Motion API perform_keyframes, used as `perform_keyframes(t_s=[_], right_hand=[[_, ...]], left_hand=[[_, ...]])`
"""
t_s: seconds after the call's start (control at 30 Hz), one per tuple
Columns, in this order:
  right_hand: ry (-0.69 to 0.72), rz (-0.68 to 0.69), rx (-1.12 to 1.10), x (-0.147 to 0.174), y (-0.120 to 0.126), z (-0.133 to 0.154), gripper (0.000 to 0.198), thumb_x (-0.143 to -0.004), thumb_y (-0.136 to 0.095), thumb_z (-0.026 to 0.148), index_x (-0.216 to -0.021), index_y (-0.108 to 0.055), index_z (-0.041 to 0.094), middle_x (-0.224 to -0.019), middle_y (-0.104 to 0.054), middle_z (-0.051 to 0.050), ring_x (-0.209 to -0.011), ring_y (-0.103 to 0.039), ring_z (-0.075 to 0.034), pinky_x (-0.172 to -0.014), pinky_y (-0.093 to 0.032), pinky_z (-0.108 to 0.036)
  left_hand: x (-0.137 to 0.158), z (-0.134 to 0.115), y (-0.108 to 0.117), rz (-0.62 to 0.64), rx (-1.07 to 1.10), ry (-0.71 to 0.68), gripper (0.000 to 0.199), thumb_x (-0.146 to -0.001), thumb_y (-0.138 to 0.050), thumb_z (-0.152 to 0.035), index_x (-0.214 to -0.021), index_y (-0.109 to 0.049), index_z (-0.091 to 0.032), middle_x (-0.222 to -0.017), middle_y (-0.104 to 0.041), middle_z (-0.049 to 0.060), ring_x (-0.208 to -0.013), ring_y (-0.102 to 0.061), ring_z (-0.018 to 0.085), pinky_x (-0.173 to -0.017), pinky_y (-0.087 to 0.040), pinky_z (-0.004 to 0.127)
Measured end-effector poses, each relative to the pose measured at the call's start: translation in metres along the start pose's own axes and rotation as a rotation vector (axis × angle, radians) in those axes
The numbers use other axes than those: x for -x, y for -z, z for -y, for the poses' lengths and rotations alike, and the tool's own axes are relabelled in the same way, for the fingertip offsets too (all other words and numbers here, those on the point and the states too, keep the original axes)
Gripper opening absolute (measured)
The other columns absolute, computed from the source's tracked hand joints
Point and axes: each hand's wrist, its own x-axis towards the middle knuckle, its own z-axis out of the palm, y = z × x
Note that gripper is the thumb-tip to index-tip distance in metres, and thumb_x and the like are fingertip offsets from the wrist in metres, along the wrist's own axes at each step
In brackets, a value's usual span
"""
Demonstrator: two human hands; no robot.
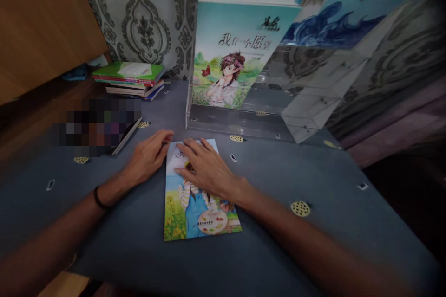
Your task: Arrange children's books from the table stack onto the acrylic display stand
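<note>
A picture-covered book lies flat on the cloth-covered table in front of me. Its cover shows a figure in blue overalls and a paint palette. My right hand rests palm down on the upper part of the cover, fingers spread, hiding some of the title. My left hand, with a dark band on the wrist, is beside the book's upper left corner. Its fingers are slightly bent and loosely together, thumb apart, holding nothing I can see.
Behind the book stands a clear acrylic rack holding a green-and-blue book and other picture books. A stack of books sits at the back left. A blurred-out book lies nearer. The grey-blue tablecloth has pineapple prints.
</note>
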Motion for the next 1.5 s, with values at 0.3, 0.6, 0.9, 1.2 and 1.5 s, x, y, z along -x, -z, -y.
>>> perform_keyframes(t_s=[0.3,0.6,0.9,1.2,1.5], right_hand=[[-0.103,-0.089,-0.250,0.037,0.013,-0.058,0.052,-0.103,-0.039,0.045,-0.148,-0.046,0.022,-0.150,-0.053,-0.011,-0.139,-0.048,-0.028,-0.121,-0.026,-0.056],[-0.095,-0.161,-0.446,0.030,0.017,-0.071,0.051,-0.104,-0.032,0.041,-0.147,-0.047,0.016,-0.149,-0.055,-0.012,-0.137,-0.051,-0.023,-0.115,-0.038,-0.046],[-0.116,-0.160,-0.418,0.033,0.016,-0.068,0.052,-0.104,-0.036,0.049,-0.144,-0.051,0.019,-0.148,-0.056,-0.010,-0.135,-0.052,-0.026,-0.115,-0.037,-0.046],[-0.091,-0.171,-0.331,0.035,0.014,-0.063,0.051,-0.104,-0.038,0.048,-0.143,-0.051,0.019,-0.146,-0.057,-0.012,-0.132,-0.054,-0.028,-0.114,-0.037,-0.052],[-0.045,-0.290,-0.165,0.042,0.016,-0.037,0.036,-0.104,-0.042,0.034,-0.128,-0.064,0.019,-0.127,-0.070,-0.011,-0.122,-0.062,-0.026,-0.108,-0.044,-0.049]], left_hand=[[-0.001,-0.008,0.004,0.104,-0.320,-0.143,0.027,-0.100,-0.039,-0.028,-0.113,-0.063,-0.022,-0.113,-0.069,0.008,-0.102,-0.066,0.025,-0.093,-0.052,0.044],[-0.025,-0.033,-0.026,0.399,-0.313,-0.377,0.046,-0.103,-0.037,-0.038,-0.143,-0.050,-0.019,-0.153,-0.049,0.015,-0.144,-0.043,0.030,-0.120,-0.025,0.059],[0.008,-0.092,-0.047,0.702,-0.007,-0.504,0.047,-0.103,-0.044,-0.043,-0.147,-0.048,-0.029,-0.155,-0.048,0.005,-0.149,-0.035,0.027,-0.126,-0.003,0.053],[0.054,-0.131,-0.043,0.785,-0.179,-0.821,0.050,-0.107,-0.033,-0.043,-0.151,-0.040,-0.020,-0.157,-0.045,0.005,-0.150,-0.032,0.019,-0.128,-0.015,0.043],[0.012,-0.044,-0.005,-0.004,0.245,-0.170,0.024,-0.101,-0.045,-0.027,-0.115,-0.062,-0.019,-0.105,-0.074,0.008,-0.101,-0.070,0.020,-0.091,-0.055,0.036]])
